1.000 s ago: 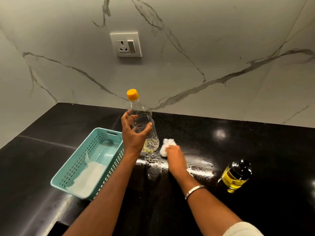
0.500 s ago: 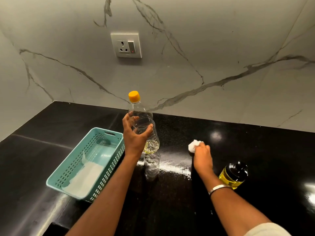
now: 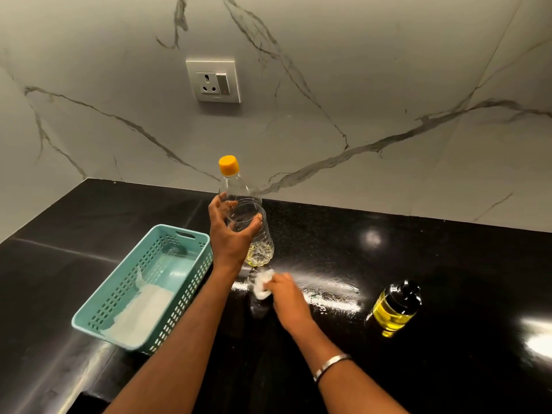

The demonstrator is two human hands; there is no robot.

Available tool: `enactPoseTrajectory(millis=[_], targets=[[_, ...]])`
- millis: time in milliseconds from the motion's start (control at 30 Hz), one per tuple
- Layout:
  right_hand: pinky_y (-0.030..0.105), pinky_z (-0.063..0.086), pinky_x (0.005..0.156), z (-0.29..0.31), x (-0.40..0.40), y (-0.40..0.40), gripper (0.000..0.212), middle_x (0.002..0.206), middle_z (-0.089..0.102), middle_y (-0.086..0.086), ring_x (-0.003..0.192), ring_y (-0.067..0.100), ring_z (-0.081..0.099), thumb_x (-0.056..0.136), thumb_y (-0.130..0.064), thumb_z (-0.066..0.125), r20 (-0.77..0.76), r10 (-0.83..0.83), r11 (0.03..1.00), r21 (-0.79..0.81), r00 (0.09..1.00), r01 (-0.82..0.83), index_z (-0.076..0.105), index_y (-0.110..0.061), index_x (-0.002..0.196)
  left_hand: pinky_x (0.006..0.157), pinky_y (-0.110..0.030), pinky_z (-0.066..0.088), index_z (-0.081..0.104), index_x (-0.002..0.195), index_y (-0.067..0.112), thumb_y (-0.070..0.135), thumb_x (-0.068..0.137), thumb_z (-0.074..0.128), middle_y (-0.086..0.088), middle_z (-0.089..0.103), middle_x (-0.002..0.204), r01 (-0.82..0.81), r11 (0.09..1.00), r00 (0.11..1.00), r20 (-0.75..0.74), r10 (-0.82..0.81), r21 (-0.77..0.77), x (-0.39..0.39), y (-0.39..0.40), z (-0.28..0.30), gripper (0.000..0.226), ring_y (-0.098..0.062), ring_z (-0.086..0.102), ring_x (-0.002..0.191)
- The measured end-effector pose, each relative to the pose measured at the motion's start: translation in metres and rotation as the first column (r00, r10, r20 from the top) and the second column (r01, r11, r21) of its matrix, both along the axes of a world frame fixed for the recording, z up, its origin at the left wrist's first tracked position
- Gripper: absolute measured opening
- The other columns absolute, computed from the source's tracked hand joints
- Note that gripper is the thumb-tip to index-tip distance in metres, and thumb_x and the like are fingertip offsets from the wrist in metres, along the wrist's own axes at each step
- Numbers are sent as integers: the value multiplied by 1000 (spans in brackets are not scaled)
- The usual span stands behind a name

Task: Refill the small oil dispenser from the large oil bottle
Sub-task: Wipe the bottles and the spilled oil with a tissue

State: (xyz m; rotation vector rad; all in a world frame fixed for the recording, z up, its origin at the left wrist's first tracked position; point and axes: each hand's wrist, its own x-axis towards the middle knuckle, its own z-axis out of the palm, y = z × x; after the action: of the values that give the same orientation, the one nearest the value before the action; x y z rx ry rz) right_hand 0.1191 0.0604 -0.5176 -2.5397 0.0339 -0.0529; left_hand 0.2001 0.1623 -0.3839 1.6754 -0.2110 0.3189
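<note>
Here, the left hand (image 3: 231, 234) has its grip clamped round the large oil bottle (image 3: 243, 216), capped in orange and lifted clear of the black worktop (image 3: 388, 234), with only a little oil at its base. The right hand (image 3: 283, 294) presses a white wad of tissue (image 3: 261, 283) onto the smeared surface just below the bottle, its grip pinched on the wad. The small oil dispenser (image 3: 394, 307) stands well apart at right, holding yellow oil. Judged step: wiping spilled oil after pouring. Next, setting the bottle down upright on a dry patch, perhaps beside the teal basket (image 3: 191, 237).
</note>
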Motion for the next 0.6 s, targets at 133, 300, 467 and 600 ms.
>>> enactPoseTrajectory(millis=[133, 300, 467, 600], targets=[[38, 46, 84, 3, -24, -68, 24, 114, 49, 9, 106, 29, 51, 94, -9, 49, -7, -389, 920, -47, 921, 388, 59, -11, 116, 81, -16, 53, 36, 134, 17, 3, 74, 79, 12, 56, 113, 43, 999, 999, -25, -43, -12, -11, -12, -1, 75, 11, 62, 95], [38, 47, 79, 10, -28, -73, 28, 124, 45, 8, 106, 26, 47, 98, -12, 45, 4, -524, 846, -116, 852, 521, 51, -9, 125, 84, -20, 54, 37, 133, 16, 4, 74, 80, 13, 56, 112, 56, 998, 998, -36, -56, -9, -21, -16, -4, 74, 11, 62, 94], [34, 47, 95, 12, -2, -5, 35, 130, 44, 6, 112, 22, 48, 95, -7, 51, 27, -228, 971, -71, 973, 230, 55, -10, 129, 92, -35, 54, 37, 133, 18, 8, 73, 81, 8, 57, 115, 69, 998, 997, -34, -68, 15, -21, -10, 0, 75, 3, 63, 101], [35, 39, 103, 15, 13, 37, 40, 130, 49, 9, 124, 28, 41, 92, 4, 42, 10, -9, 1000, -29, 1000, 10, 58, -9, 126, 92, -37, 55, 39, 132, 19, 16, 70, 84, 8, 59, 115, 69, 995, 997, 16, -71, 72, -17, -6, 2, 77, -4, 64, 103]])
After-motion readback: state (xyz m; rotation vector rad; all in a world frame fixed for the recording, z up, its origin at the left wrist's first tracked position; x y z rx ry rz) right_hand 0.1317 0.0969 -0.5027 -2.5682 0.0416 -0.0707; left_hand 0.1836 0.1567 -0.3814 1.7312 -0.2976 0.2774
